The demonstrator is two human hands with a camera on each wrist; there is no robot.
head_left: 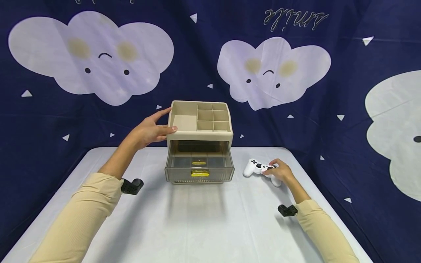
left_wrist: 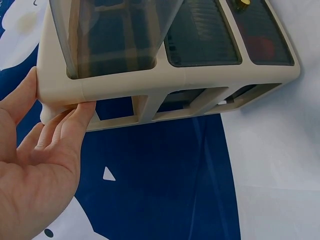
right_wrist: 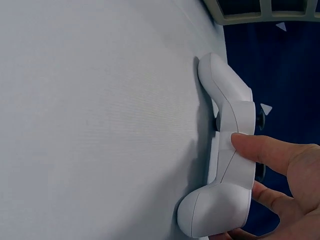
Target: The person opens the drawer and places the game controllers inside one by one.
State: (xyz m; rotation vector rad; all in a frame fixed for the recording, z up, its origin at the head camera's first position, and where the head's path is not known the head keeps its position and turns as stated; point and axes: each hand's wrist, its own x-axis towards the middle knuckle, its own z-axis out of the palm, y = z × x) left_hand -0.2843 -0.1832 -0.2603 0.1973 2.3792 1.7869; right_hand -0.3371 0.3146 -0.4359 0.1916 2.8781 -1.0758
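Note:
A cream desktop drawer organizer (head_left: 198, 136) stands mid-table, with its see-through top drawer (head_left: 199, 174) pulled out toward me. My left hand (head_left: 149, 129) holds the organizer's upper left corner. In the left wrist view, the thumb and fingers of that left hand (left_wrist: 45, 145) lie on either side of the corner. On the right side of the table, a white game controller (head_left: 254, 167) lies under my right hand (head_left: 279, 171). The right wrist view shows the right hand (right_wrist: 285, 180) pinching the controller (right_wrist: 222, 205) at its middle; some fingertips are hidden behind it.
The organizer's top has a wide compartment (head_left: 184, 122) and several small ones. Lower drawers (left_wrist: 202, 35) are closed in the left wrist view. A white cloth covers the table (head_left: 210, 233). A dark blue curtain (head_left: 194, 54) with clouds hangs behind.

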